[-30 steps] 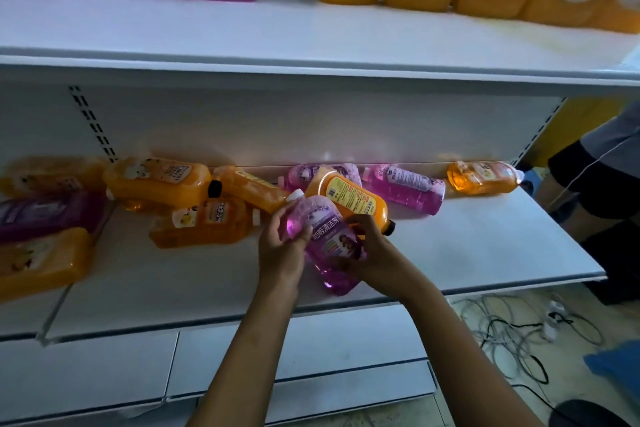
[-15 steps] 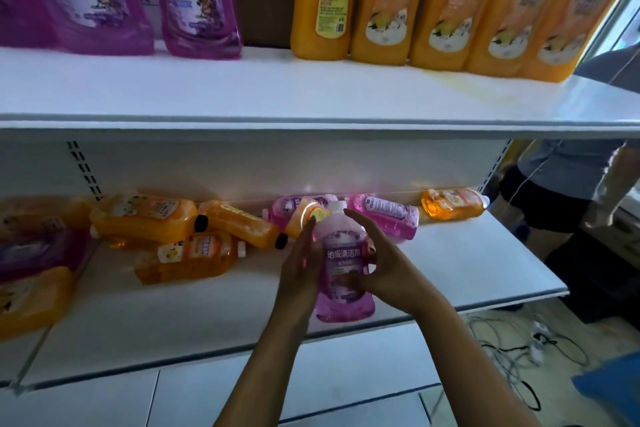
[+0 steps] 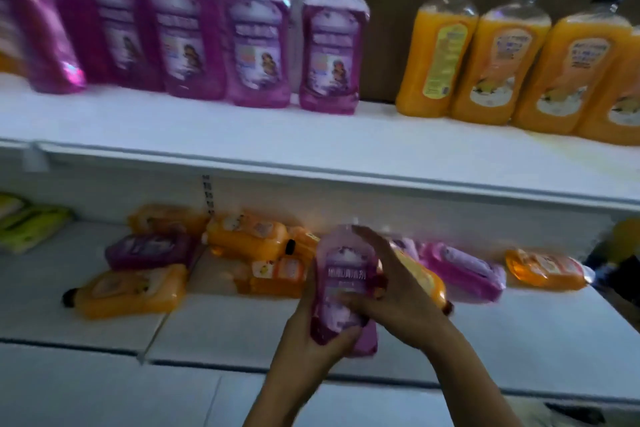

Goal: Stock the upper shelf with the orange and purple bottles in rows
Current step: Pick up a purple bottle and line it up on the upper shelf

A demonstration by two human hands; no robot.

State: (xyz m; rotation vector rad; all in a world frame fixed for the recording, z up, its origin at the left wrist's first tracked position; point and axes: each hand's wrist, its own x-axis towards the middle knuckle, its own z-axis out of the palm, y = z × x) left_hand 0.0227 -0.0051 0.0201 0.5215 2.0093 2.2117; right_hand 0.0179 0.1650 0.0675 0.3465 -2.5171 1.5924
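Both my hands hold one purple bottle (image 3: 343, 274) upright above the lower shelf (image 3: 519, 340). My left hand (image 3: 311, 333) grips its base from below and the left. My right hand (image 3: 391, 295) wraps its right side, fingers across the label. On the upper shelf (image 3: 242, 135) a row of purple bottles (image 3: 256, 45) stands at the left and a row of orange bottles (image 3: 498, 55) at the right, with a gap between them. Several orange bottles (image 3: 131, 291) and purple bottles (image 3: 464, 270) lie flat on the lower shelf.
Yellow-green packs (image 3: 27, 222) lie at the far left of the lower shelf. The front strip of the upper shelf is bare white. A brown panel (image 3: 398, 10) backs the gap between the two rows.
The view has tilted up and left, so the upper shelf rows show in full. The purple bottle has stayed upright in both hands, and my left hand has slid down to its base.
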